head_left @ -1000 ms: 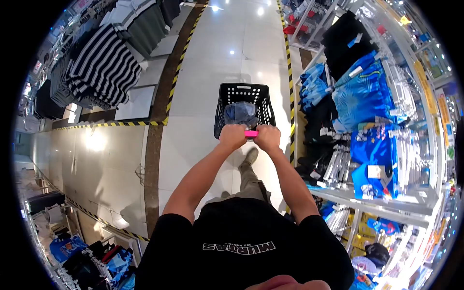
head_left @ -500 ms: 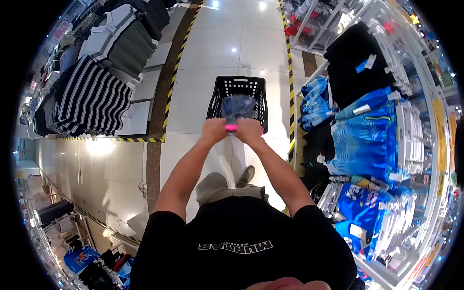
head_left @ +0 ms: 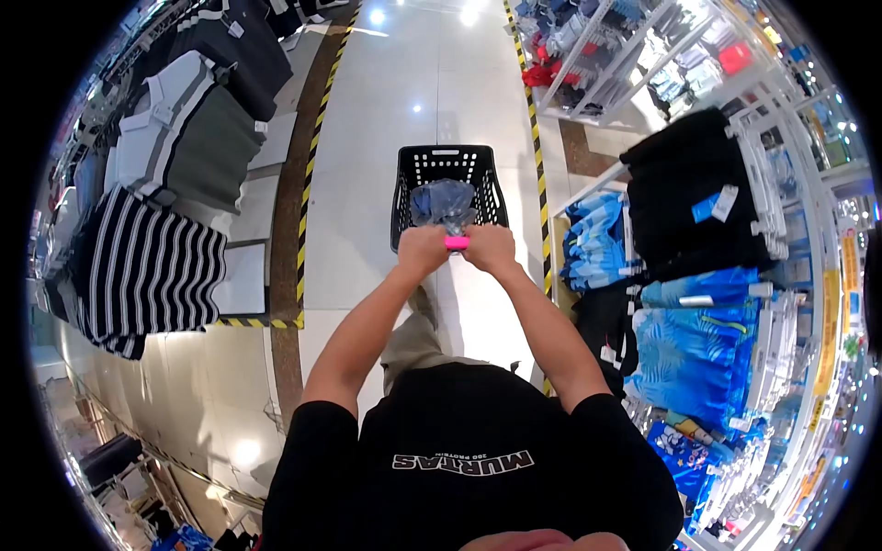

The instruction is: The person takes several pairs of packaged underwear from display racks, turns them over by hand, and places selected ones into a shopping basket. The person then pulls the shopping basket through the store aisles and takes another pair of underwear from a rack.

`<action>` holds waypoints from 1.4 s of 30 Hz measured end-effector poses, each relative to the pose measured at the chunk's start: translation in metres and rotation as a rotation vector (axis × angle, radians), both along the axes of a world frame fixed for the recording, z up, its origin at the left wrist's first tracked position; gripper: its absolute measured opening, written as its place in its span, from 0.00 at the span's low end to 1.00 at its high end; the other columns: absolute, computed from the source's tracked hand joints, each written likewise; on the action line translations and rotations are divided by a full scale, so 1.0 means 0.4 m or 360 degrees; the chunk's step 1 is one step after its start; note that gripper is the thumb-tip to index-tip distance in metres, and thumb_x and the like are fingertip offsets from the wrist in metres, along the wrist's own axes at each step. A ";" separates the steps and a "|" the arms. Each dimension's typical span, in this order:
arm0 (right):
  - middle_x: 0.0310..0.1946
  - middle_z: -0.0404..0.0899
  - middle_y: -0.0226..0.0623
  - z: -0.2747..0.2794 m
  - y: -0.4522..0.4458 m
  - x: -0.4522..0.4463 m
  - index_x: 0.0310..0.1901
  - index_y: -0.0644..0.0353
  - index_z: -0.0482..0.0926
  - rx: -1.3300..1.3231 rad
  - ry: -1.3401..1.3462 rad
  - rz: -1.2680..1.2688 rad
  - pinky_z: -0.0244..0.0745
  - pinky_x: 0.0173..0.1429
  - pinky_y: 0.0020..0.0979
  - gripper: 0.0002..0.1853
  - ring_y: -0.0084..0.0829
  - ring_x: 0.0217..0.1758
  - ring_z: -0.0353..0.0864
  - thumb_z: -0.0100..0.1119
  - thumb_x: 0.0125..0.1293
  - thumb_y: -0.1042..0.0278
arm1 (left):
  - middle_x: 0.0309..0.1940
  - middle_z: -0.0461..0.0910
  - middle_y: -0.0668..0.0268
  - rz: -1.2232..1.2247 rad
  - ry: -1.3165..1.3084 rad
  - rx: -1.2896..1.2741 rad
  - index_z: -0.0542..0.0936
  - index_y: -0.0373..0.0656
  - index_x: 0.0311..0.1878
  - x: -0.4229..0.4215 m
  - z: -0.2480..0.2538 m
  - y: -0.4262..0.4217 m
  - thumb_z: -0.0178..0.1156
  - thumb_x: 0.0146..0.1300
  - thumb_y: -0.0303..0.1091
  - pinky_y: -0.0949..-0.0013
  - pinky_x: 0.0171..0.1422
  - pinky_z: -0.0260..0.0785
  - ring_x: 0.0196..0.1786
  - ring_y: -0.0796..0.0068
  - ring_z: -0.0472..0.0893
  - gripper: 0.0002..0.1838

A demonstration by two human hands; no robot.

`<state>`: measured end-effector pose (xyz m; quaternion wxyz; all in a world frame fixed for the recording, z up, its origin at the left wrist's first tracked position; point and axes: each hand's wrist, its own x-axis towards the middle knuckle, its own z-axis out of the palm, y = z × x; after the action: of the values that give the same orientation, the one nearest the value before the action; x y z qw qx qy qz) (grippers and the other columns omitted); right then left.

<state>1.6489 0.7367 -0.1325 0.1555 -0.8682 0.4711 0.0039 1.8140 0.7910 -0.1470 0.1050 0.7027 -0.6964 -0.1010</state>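
In the head view, my left hand (head_left: 424,249) and my right hand (head_left: 490,247) are closed side by side around the handlebar of a black shopping cart. A bright pink part of the handle (head_left: 457,242) shows between the two fists. Just beyond them is the cart's slotted plastic basket (head_left: 401,188). Inside it, close to my hands, lies a dark bluish bundle in clear plastic (head_left: 443,199); its contents cannot be made out. Both arms reach straight forward.
Pale floor tiles form an aisle (head_left: 423,87) between yellow-black tape lines (head_left: 313,170). Left of it hang striped shirts (head_left: 152,266) and grey-green polo shirts (head_left: 207,138). Along the right, white racks carry black garments (head_left: 675,202) and blue patterned shorts (head_left: 694,358).
The cart and I have advanced along the aisle, so the racks on both sides have slid back toward me. Both hands keep their grip, and my legs have changed position in the stride.
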 end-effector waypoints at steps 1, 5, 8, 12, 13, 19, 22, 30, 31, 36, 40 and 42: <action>0.28 0.85 0.40 0.007 -0.037 0.021 0.33 0.48 0.85 0.0015 0.0027 -0.0042 0.80 0.39 0.46 0.10 0.46 0.34 0.86 0.63 0.55 0.53 | 0.25 0.84 0.56 -0.0004 0.0038 0.0012 0.83 0.44 0.28 0.019 -0.003 -0.041 0.62 0.53 0.40 0.53 0.37 0.76 0.31 0.54 0.85 0.10; 0.27 0.84 0.39 -0.005 -0.195 0.084 0.30 0.49 0.83 0.0012 0.0088 -0.0083 0.79 0.40 0.46 0.12 0.44 0.35 0.86 0.64 0.54 0.50 | 0.24 0.83 0.54 -0.0060 0.0092 0.0049 0.82 0.43 0.27 0.084 -0.003 -0.203 0.62 0.53 0.41 0.51 0.36 0.76 0.30 0.53 0.85 0.11; 0.25 0.83 0.41 0.018 -0.280 0.124 0.29 0.50 0.84 -0.0106 -0.0092 -0.0101 0.78 0.37 0.46 0.08 0.46 0.32 0.85 0.62 0.53 0.57 | 0.23 0.83 0.55 -0.0079 0.0119 -0.0054 0.82 0.44 0.26 0.123 -0.019 -0.298 0.62 0.53 0.40 0.52 0.35 0.76 0.29 0.53 0.85 0.10; 0.24 0.83 0.38 -0.005 -0.429 0.180 0.25 0.52 0.83 -0.0447 -0.0178 0.0002 0.76 0.36 0.45 0.09 0.42 0.32 0.85 0.63 0.51 0.57 | 0.23 0.83 0.56 -0.0068 0.0126 -0.0174 0.82 0.45 0.25 0.177 -0.016 -0.451 0.63 0.52 0.38 0.54 0.34 0.76 0.28 0.55 0.85 0.08; 0.25 0.83 0.38 -0.009 -0.469 0.188 0.25 0.52 0.83 -0.0438 -0.0185 -0.0028 0.76 0.36 0.45 0.09 0.42 0.32 0.85 0.63 0.50 0.57 | 0.23 0.83 0.57 -0.0088 0.0107 -0.0151 0.82 0.45 0.25 0.188 -0.012 -0.493 0.63 0.52 0.37 0.55 0.34 0.75 0.28 0.56 0.85 0.07; 0.25 0.84 0.38 -0.031 -0.715 0.260 0.26 0.52 0.84 -0.0217 -0.0176 -0.0102 0.78 0.37 0.44 0.09 0.43 0.32 0.85 0.63 0.48 0.58 | 0.26 0.84 0.56 -0.0090 0.0065 0.0000 0.83 0.47 0.28 0.266 -0.016 -0.742 0.65 0.51 0.41 0.53 0.38 0.76 0.32 0.54 0.85 0.09; 0.23 0.82 0.38 -0.042 -0.844 0.302 0.24 0.51 0.82 -0.0275 -0.0229 -0.0118 0.77 0.34 0.46 0.10 0.45 0.30 0.84 0.66 0.47 0.54 | 0.29 0.84 0.56 -0.0021 0.0020 0.0145 0.83 0.47 0.30 0.306 0.011 -0.875 0.66 0.52 0.43 0.51 0.40 0.76 0.35 0.52 0.85 0.11; 0.22 0.82 0.40 -0.068 -1.185 0.376 0.24 0.54 0.82 -0.0277 -0.0432 -0.0040 0.78 0.34 0.45 0.08 0.44 0.28 0.85 0.62 0.52 0.59 | 0.27 0.84 0.57 -0.0052 -0.0082 0.0128 0.82 0.46 0.27 0.386 0.023 -1.218 0.65 0.53 0.44 0.52 0.40 0.76 0.33 0.53 0.85 0.11; 0.23 0.82 0.40 -0.075 -1.230 0.383 0.25 0.54 0.82 -0.0275 -0.0432 -0.0023 0.78 0.34 0.45 0.08 0.44 0.29 0.85 0.63 0.53 0.59 | 0.27 0.84 0.57 -0.0049 -0.0070 0.0112 0.81 0.46 0.26 0.393 0.019 -1.264 0.65 0.53 0.44 0.52 0.39 0.76 0.33 0.53 0.84 0.11; 0.26 0.83 0.41 -0.076 -1.411 0.429 0.30 0.55 0.81 -0.0179 -0.0445 -0.0006 0.79 0.36 0.45 0.11 0.43 0.32 0.85 0.66 0.53 0.57 | 0.25 0.83 0.57 -0.0049 -0.0078 0.0074 0.80 0.46 0.25 0.439 0.015 -1.446 0.65 0.52 0.43 0.51 0.38 0.75 0.32 0.52 0.84 0.11; 0.28 0.83 0.40 -0.059 -1.574 0.461 0.32 0.55 0.80 -0.0128 -0.0510 0.0017 0.79 0.37 0.45 0.12 0.44 0.33 0.85 0.68 0.53 0.56 | 0.26 0.83 0.57 -0.0006 -0.0073 0.0128 0.81 0.46 0.25 0.478 0.030 -1.607 0.64 0.52 0.42 0.51 0.39 0.75 0.32 0.52 0.84 0.10; 0.29 0.83 0.40 -0.054 -1.661 0.471 0.32 0.55 0.80 -0.0099 -0.0516 0.0031 0.78 0.37 0.46 0.13 0.45 0.34 0.85 0.68 0.52 0.56 | 0.27 0.83 0.57 0.0022 -0.0104 0.0141 0.81 0.46 0.26 0.488 0.031 -1.690 0.64 0.52 0.42 0.51 0.40 0.75 0.33 0.52 0.84 0.10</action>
<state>1.8375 0.0723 -0.1542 0.2026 -0.8664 0.4313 -0.1494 2.0094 0.1149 -0.1345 0.0514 0.7144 -0.6894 -0.1080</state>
